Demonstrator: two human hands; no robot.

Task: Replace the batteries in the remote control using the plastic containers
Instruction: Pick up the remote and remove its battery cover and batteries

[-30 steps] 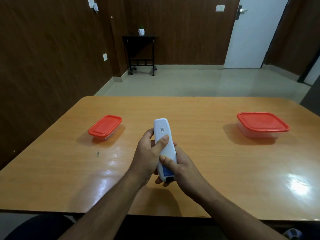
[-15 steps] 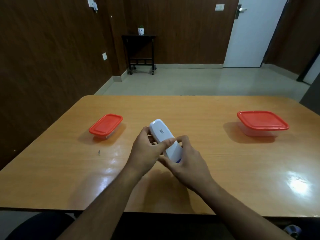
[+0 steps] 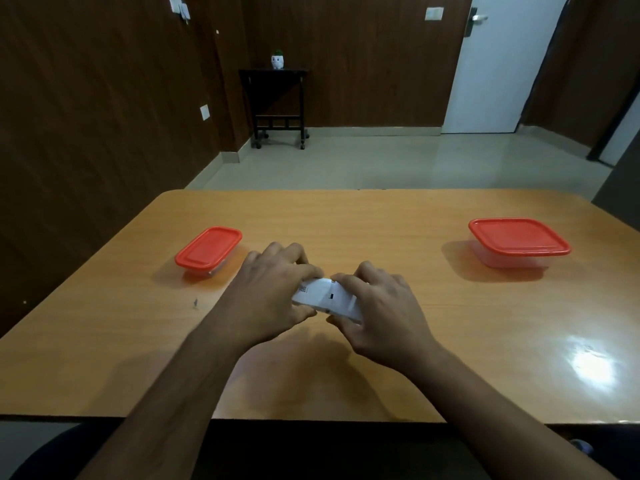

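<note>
A white remote control lies nearly flat, back side up, just above the middle of the wooden table. My left hand grips its left end, fingers curled over the top. My right hand grips the right end, with fingers on the back cover. A small clear plastic container with a red lid stands at the left. A larger clear container with a red lid stands at the right. Both lids are on, and what is inside cannot be made out.
A tiny dark speck lies on the table in front of the left container. Beyond the table is tiled floor, a black side table with a small white pot, and a white door.
The remote has been turned from pointing away and upright to lying low and sideways between both hands. Both hands have rolled over on top of it, closer to the table.
</note>
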